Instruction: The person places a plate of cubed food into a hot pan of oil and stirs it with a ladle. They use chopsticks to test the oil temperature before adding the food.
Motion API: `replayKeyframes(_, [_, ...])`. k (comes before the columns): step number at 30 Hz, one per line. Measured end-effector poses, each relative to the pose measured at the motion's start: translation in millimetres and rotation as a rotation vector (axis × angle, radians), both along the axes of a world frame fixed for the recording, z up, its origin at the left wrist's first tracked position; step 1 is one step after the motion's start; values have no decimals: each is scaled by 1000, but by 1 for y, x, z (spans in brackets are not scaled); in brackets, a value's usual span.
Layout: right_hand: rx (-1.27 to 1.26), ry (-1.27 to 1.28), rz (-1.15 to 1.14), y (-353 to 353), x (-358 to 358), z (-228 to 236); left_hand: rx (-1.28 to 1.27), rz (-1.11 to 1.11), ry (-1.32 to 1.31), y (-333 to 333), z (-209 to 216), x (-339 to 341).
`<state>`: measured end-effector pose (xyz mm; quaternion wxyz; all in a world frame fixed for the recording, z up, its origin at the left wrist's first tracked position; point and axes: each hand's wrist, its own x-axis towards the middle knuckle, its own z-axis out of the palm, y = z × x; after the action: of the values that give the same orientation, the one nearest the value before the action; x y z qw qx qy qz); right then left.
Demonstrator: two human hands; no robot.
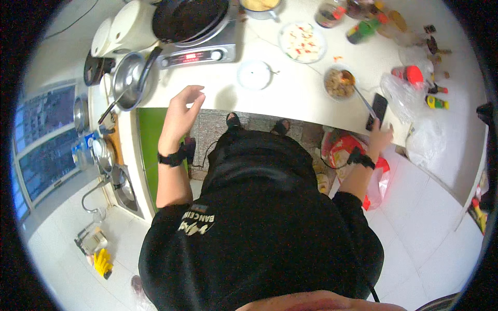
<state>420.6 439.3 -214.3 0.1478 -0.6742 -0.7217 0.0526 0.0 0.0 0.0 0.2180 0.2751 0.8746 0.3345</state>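
My left hand (184,109) hovers at the counter's front edge, its fingers loosely curved, the thumb apart and nothing in the grasp. My right hand (382,136) reaches to the counter's right part with fingers apart, right by the lower end of a black phone (380,108). Whether a fingertip touches the phone or the spoon handle, I cannot tell. That metal spoon (364,101) leans out of a bowl of brownish minced food (337,87), with reddish-orange sauce in its scoop. Left of it are a small white dish (254,76) and a plate of pale chopped pieces with red bits (302,42).
A black wok (189,20) sits on the silver cooktop (199,56), whose display is lit. Beside it rests a steel pan (128,80) with utensils. Jars, including a red-lidded one (410,75), and plastic bags (426,140) crowd the right. A red-and-white bag (381,181) hangs below the counter.
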Motion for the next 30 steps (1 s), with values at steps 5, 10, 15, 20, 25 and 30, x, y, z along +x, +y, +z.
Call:
replayKeyframes(5, [320, 416, -107, 2, 21, 47, 69, -9, 18, -9, -11, -17])
replayKeyframes(10, [329, 821, 135, -41, -61, 104, 94, -51, 38, -57, -16, -70])
replayKeyframes(15, [-87, 1050, 348, -124, -194, 148, 198, -17, 51, -107, -23, -124])
replayKeyframes(20, [-421, 953, 644, -218, -305, 168, 296, 61, 13, -147, -28, -163])
replayKeyframes(25, [-625, 861, 740, -272, -354, 172, 365, 69, -20, -166, -32, -185])
replayKeyframes(30, [-672, 795, 759, -264, -364, 178, 364, 110, -55, -167, -35, -184])
